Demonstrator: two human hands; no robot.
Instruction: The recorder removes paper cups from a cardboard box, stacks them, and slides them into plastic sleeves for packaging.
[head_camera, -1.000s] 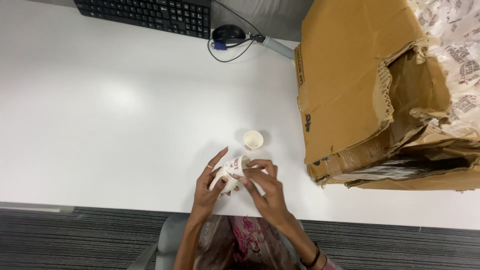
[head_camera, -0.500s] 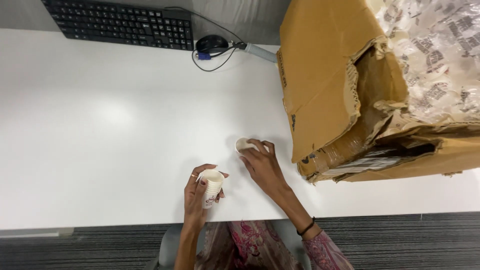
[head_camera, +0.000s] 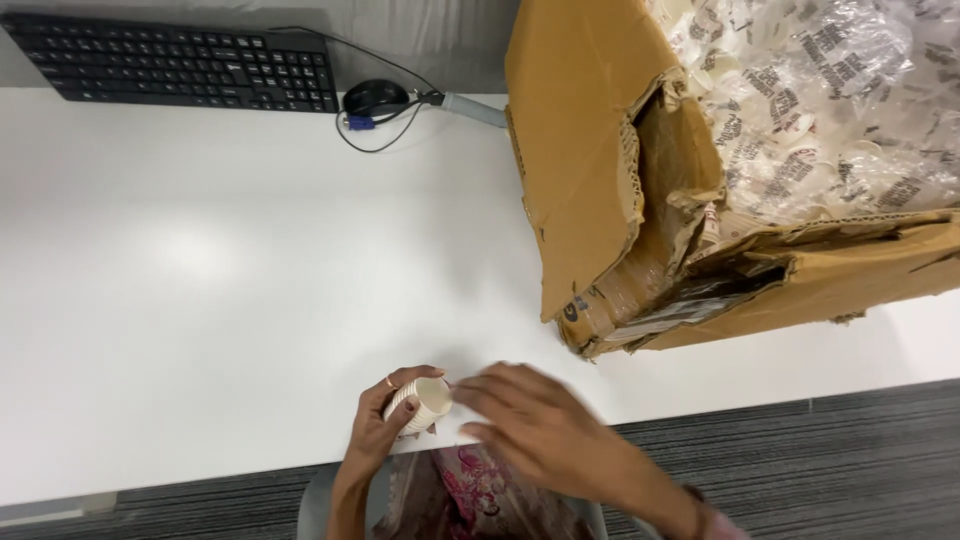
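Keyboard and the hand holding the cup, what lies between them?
Only bare white table lies between the keyboard and the left hand gripping the cup, in the head view.

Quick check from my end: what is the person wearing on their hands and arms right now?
Both hands are bare, no gloves. The left hand has a ring on one finger. The right hand is motion-blurred; a dark band shows at its wrist, with a pink sleeve edge beyond it. No sleeve shows on the left forearm.
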